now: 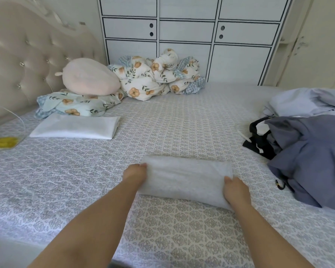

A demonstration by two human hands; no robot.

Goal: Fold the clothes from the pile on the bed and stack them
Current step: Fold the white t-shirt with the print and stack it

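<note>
Both bare forearms reach forward over the patterned bed [182, 238], where the left hand [134, 175] grips the left end and the right hand [236, 191] grips the right end of a folded white garment [184, 177] lying flat in the middle of the bed. To the right, well apart, sits the pile of unfolded clothes [307, 151] in grey-blue, pale blue and black. Far left, near the tufted headboard [27, 55], lies another folded white piece [75, 127], just in front of a floral pillow [75, 105] and a pink plush toy [89, 77].
</note>
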